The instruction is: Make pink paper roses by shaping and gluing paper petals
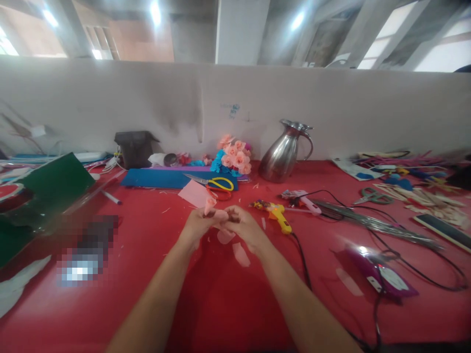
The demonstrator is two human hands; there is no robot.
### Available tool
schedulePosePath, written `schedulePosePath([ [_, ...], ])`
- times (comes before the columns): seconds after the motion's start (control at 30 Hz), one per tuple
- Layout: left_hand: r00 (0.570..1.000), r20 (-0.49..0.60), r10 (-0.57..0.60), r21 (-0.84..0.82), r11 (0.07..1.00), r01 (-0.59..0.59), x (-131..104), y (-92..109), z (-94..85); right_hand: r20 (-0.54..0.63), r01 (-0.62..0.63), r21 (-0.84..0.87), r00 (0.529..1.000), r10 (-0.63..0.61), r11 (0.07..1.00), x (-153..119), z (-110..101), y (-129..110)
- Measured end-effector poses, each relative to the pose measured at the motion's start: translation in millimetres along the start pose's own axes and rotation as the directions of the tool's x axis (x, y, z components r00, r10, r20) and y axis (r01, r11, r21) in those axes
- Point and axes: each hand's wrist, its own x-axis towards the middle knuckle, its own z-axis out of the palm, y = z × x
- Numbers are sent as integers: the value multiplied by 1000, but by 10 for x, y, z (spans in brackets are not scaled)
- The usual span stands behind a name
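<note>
Between finger and thumb, my left hand [197, 225] pinches a small pink paper flower [209, 204] whose curled top points up. My right hand [241, 224] is closed on a loose pink paper petal [221, 214] held against the flower's side; the fingers partly hide where the two pieces meet. Below the hands, cut pink petals [241, 255] lie on the red table. Just beyond them are a sheet of pink paper [194, 194] and scissors [221, 184] with yellow and red handles.
A yellow glue gun [280, 218] and a pink glue gun [308, 202] lie to the right, with black cables trailing. Finished paper flowers [235, 157] and a steel jug [281, 154] stand at the back. Green-handled scissors [375, 196] and wire stems [379, 225] lie further right; green board [55, 191] left.
</note>
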Motion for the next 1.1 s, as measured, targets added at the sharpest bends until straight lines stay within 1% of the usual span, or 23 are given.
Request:
schedulePosePath([
  [0.1, 998, -42, 36, -7, 999, -36, 0, 2, 2, -23, -19, 12, 1000, 19, 1000, 0, 5, -6],
  [0.2, 996, -52, 67, -23, 997, -69, -3, 8, -2, 47, -54, 2, 997, 54, 999, -19, 36, -17],
  [0.27, 997, -38, 68, -17, 998, -68, -4, 9, -8, 65, -56, -11, 996, 57, 998, -28, 58, -17],
  [0.3, 997, -42, 62, -10, 998, -63, -2, 7, -13, 56, -54, -20, 997, 55, 998, -27, 58, -17],
  [0.37, 995, -82, 52, 3, 999, -52, 10, 0, -28, 27, -41, -54, 999, 43, 998, -13, 12, -23],
  [0.43, 987, -154, 42, 2, 999, -42, 28, -4, -47, -29, -1, -132, 1000, -2, 991, 15, -128, -42],
  [0.5, 975, -222, 30, -16, 999, -35, 46, -2, -70, -141, 48, -267, 986, -88, 962, 43, -370, -69],
  [0.53, 969, -246, 22, -28, 999, -30, 54, 1, -81, -233, 47, -358, 963, -138, 933, 53, -520, -78],
  [0.57, 965, -262, 9, -40, 999, -20, 60, 3, -91, -327, 19, -471, 925, -195, 882, 58, -677, -82],
  [0.6, 962, -274, -5, -49, 999, -8, 65, 2, -100, -409, -51, -581, 881, -237, 813, 60, -833, -77],
  [0.63, 959, -282, -20, -55, 998, 4, 70, -3, -108, -472, -130, -642, 844, -256, 755, 60, -976, -63],
  [0.67, 957, -289, -34, -58, 998, 18, 76, -14, -113, -517, -217, -652, 828, -216, 726, 59, -1101, -41],
  [0.7, 954, -297, -46, -60, 998, 29, 84, -31, -118, -547, -287, -626, 824, -146, 725, 61, -1203, -12],
  [0.73, 952, -302, -52, -61, 998, 35, 94, -54, -122, -569, -330, -591, 817, -91, 736, 66, -1279, 19],
  [0.77, 950, -306, -54, -63, 997, 36, 109, -83, -128, -574, -349, -577, 816, -63, 738, 73, -1333, 50],
  [0.9, 935, -351, -43, -35, 999, 32, 206, -229, -186, -546, -357, -559, 838, -8, 748, 93, -1410, 130],
  [1.0, 912, -411, 3, 113, 992, 48, 289, -329, -272, -503, -361, -536, 862, 54, 763, 69, -1427, 134],
  [1.1, 904, -427, 24, 259, 961, 97, 346, -392, -345, -473, -361, -493, 875, 105, 791, 34, -1412, 90],
])
